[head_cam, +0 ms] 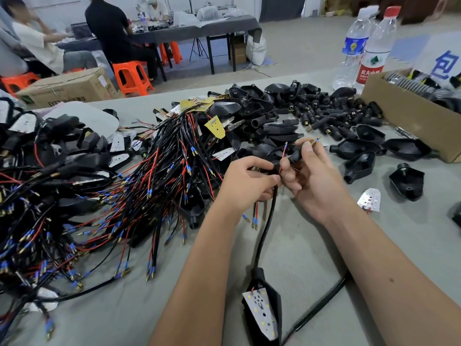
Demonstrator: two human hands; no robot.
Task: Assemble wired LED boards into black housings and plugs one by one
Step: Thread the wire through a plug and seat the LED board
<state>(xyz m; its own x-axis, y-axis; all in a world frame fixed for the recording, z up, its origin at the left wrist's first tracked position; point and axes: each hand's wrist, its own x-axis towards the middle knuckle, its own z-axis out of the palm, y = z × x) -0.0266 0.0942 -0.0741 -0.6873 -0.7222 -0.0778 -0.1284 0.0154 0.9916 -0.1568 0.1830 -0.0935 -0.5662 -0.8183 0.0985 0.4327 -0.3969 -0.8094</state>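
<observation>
Black plastic fills the right hand (309,171): its fingers pinch a small plug (296,154) with a brass tip and a blue-sleeved wire end poking out past the fingertips. Just beside it, the left hand (245,183) is closed around the black cable (268,221) and a thin red wire (283,158) that rises to the plug. That cable runs down the grey table (324,245) to a black housing (264,310) near the bottom edge, where a white LED board (260,308) sits inside it. Left of the hands lies a tangled heap of wired boards (99,196). Beyond the hands lie loose plugs (331,116) and empty housings (359,166), then a cardboard box (409,118) and two water bottles (364,46).
</observation>
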